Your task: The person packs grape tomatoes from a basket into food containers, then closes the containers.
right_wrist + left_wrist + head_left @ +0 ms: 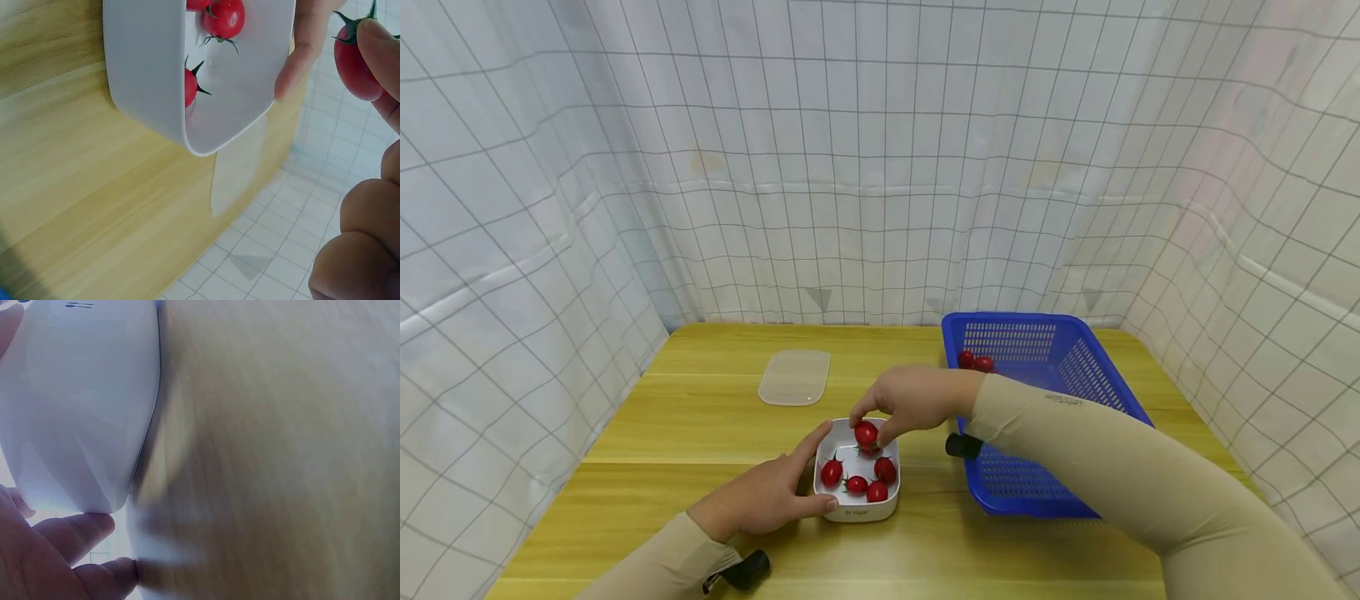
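Observation:
A white square food container (859, 512) stands on the wooden table with several red cherry tomatoes inside, among them one at its left side (831, 472). My left hand (767, 497) grips the container from the left, thumb at the front and fingers along the far side. Between thumb and fingertips my right hand (917, 397) pinches a cherry tomato (355, 62) by its green-stemmed end, over the container's far right part. The right wrist view shows that tomato apart from the ones inside. In the left wrist view, fingers (78, 534) touch the container's wall.
A blue plastic basket (1022, 505) stands to the right under my right forearm, with red tomatoes (983, 364) in its far left corner; the arm hides part of it. A translucent flat lid (795, 377) lies behind the container. Gridded white curtains (880, 208) surround the table.

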A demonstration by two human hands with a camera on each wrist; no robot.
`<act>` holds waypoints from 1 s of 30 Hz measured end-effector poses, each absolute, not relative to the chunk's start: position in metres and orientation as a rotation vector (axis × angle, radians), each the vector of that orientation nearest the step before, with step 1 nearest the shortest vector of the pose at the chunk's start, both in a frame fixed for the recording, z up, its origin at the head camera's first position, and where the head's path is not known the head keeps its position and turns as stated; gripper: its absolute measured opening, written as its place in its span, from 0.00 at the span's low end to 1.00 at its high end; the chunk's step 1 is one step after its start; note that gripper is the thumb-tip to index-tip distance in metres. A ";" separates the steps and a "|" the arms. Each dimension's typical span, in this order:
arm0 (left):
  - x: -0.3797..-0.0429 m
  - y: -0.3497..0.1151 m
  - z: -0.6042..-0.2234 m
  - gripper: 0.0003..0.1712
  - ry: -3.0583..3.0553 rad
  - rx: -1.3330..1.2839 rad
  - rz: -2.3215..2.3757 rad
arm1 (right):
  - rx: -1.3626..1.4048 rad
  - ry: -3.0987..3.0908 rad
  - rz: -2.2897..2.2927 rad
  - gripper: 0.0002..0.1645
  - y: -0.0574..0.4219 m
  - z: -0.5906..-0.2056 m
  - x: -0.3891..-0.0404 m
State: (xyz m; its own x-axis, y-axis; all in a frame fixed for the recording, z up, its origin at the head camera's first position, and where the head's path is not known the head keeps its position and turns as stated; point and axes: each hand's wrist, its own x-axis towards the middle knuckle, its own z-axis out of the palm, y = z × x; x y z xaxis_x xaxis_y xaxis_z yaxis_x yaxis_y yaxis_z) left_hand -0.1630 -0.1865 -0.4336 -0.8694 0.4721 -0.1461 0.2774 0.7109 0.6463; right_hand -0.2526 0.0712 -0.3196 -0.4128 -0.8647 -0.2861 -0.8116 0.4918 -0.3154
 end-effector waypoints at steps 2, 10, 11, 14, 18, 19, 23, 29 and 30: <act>-0.163 -0.187 -0.433 0.61 2.617 0.586 0.916 | -1.402 2.327 -0.179 0.23 0.069 -0.321 -0.253; -0.163 -0.187 -0.433 0.62 2.600 0.567 0.919 | -1.399 2.314 -0.177 0.22 0.064 -0.322 -0.251; -0.163 -0.187 -0.433 0.62 2.598 0.570 0.922 | -1.401 2.314 -0.176 0.22 0.063 -0.322 -0.251; -0.163 -0.186 -0.434 0.61 2.602 0.563 0.921 | -1.401 2.314 -0.176 0.22 0.063 -0.322 -0.251; -0.163 -0.186 -0.433 0.62 2.610 0.565 0.918 | -1.409 2.313 -0.172 0.23 0.062 -0.323 -0.251; -0.162 -0.186 -0.433 0.62 2.610 0.569 0.918 | -1.410 2.313 -0.172 0.24 0.061 -0.323 -0.251; -0.162 -0.186 -0.432 0.62 2.608 0.579 0.922 | -1.400 2.313 -0.180 0.24 0.060 -0.324 -0.251; -0.162 -0.186 -0.433 0.62 2.613 0.565 0.918 | -1.402 2.307 -0.180 0.25 0.059 -0.325 -0.251; -0.163 -0.186 -0.433 0.62 2.613 0.560 0.917 | -1.404 2.305 -0.179 0.25 0.059 -0.325 -0.251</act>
State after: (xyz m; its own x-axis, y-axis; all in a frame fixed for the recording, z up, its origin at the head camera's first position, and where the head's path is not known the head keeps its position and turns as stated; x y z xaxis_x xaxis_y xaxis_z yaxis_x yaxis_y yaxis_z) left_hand -0.1627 -0.1859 -0.4329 -0.8737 0.4588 -0.1620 0.2569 0.7177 0.6472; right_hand -0.2506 0.0591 -0.3254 -0.3927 -0.8711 -0.2950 -0.8152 0.4782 -0.3267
